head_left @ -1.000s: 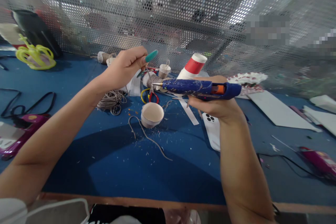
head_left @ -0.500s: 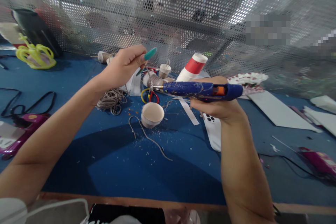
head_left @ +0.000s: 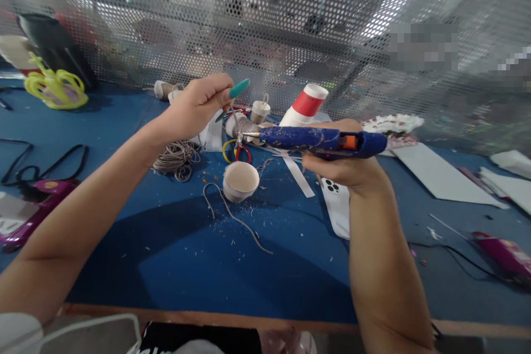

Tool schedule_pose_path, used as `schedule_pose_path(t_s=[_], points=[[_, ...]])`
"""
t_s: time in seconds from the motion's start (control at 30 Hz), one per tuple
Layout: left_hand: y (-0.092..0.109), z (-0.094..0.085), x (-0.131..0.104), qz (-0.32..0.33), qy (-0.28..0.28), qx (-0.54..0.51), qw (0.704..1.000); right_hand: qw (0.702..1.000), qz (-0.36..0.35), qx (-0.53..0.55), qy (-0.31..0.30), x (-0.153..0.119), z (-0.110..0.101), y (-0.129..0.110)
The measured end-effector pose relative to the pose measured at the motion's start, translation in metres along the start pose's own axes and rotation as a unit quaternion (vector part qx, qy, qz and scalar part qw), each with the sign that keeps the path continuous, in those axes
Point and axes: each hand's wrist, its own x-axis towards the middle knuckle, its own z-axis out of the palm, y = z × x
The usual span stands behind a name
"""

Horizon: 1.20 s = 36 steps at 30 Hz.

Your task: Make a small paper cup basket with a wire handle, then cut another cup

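Note:
Between its thumb and fingers my left hand (head_left: 203, 100) pinches a short piece of grey cord (head_left: 234, 114), whose end hangs down. My right hand (head_left: 352, 170) is wrapped round a blue glue gun (head_left: 305, 139) with an orange part. The gun points left, and its metal nozzle is at or very near the cord's lower end; I cannot tell if they touch. Below the nozzle, a small paper cup (head_left: 241, 182) stands upright on the blue table (head_left: 199, 276). A loose length of cord (head_left: 244, 225) curls in front of the cup.
Behind the cup lie scissors (head_left: 243, 155) with red and yellow handles. A cord bundle (head_left: 177, 158) is at left, stacked cups (head_left: 307, 104) and a white phone (head_left: 337, 207) at right. Purple glue guns (head_left: 41, 207) lie at both sides. A perforated metal screen (head_left: 265, 27) closes the back.
My left hand has shifted very slightly right and down with the cord. The glue gun has moved a touch to the right. Other things stay put.

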Motion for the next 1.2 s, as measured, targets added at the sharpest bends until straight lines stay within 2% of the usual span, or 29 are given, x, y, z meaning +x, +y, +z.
schedule_pose_path(t_s=[0.2,0.37,0.5,0.77,0.9,1.2], points=[[0.0025,0.0023,0.0001,0.016,-0.020,-0.012,1.000,1.000,-0.016,-0.007,-0.004,0.0010,-0.0009,-0.0004],[0.0055,0.0030,-0.0008,-0.005,-0.018,-0.019,1.000,1.000,0.001,-0.013,-0.009,0.0016,-0.0019,-0.0035],[0.0051,0.0027,-0.0016,-0.012,-0.023,-0.007,1.000,1.000,0.017,0.014,0.018,0.0008,-0.0028,-0.0028],[0.0086,0.0019,-0.0005,-0.003,-0.031,-0.008,0.999,0.998,0.026,0.043,0.023,-0.0014,-0.0038,-0.0057],[0.0100,0.0018,0.0001,-0.022,-0.030,-0.012,0.999,0.998,0.028,0.063,0.003,-0.0011,-0.0036,-0.0053],[0.0052,0.0025,-0.0008,-0.032,-0.018,-0.035,0.999,1.000,0.012,-0.003,-0.005,0.0017,-0.0026,-0.0045]])
